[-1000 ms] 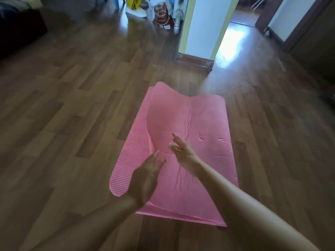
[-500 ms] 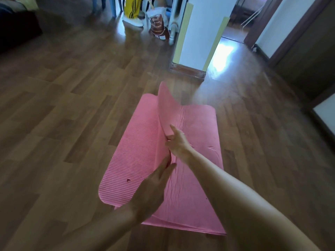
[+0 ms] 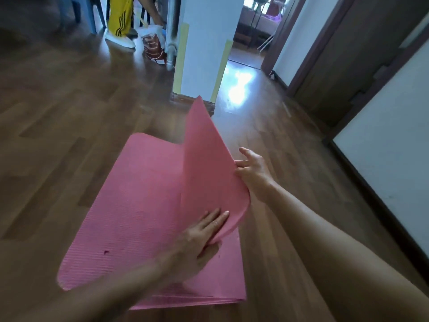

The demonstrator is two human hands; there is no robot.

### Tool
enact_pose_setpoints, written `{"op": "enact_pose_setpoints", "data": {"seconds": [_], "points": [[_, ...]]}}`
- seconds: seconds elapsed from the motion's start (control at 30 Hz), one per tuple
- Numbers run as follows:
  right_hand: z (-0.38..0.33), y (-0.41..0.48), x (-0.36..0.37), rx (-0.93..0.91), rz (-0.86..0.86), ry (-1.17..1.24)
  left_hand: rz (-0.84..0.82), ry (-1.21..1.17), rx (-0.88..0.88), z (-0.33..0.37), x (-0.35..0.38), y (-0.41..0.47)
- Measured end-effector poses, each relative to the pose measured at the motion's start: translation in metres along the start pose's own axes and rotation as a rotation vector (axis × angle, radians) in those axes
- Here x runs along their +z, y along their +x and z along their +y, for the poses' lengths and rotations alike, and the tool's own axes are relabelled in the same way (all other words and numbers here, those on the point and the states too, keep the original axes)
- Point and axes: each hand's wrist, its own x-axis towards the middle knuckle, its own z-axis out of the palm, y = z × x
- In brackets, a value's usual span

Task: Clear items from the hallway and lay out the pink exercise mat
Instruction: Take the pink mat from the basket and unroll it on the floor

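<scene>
Since half a second ago, the top layer of the pink ribbed foam exercise mat (image 3: 139,201) has swung further up and over to the right, standing almost on edge, and the right hand (image 3: 251,169) has travelled rightward with it.

From the head camera, that right hand pinches the raised flap's outer edge, thumb to one side, the other fingers loosely spread. The left hand (image 3: 199,233) lies flat, fingers together, pressed on the flap's near curved corner. Beneath both hands the mat's lower layers lie flat on the brown wooden plank floor (image 3: 58,135). Beyond the flap's tip stands a white pillar with yellow tape strips (image 3: 206,43). Farther left of it are a brown and white bag (image 3: 153,48) and a person's yellow striped trouser leg (image 3: 119,16).
</scene>
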Motion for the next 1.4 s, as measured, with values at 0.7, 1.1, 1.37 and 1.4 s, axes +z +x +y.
{"op": "enact_pose_setpoints", "data": {"seconds": [0.7,1.1,1.37,1.4], "points": [[0.066,-0.051,-0.334,-0.094,0.208,-0.5,-0.358,0.104,0.253,0.161,0.185,0.168],[0.215,-0.024,-0.384,0.01,0.214,-0.924,-0.457,0.104,-0.223,0.082,0.266,0.162],[0.323,-0.004,-0.376,0.155,0.105,-0.973,-0.582,0.365,-0.434,0.036,0.29,0.159],[0.336,-0.002,-0.378,0.197,0.091,-0.986,-0.606,0.399,-0.459,0.03,0.296,0.16]]}}
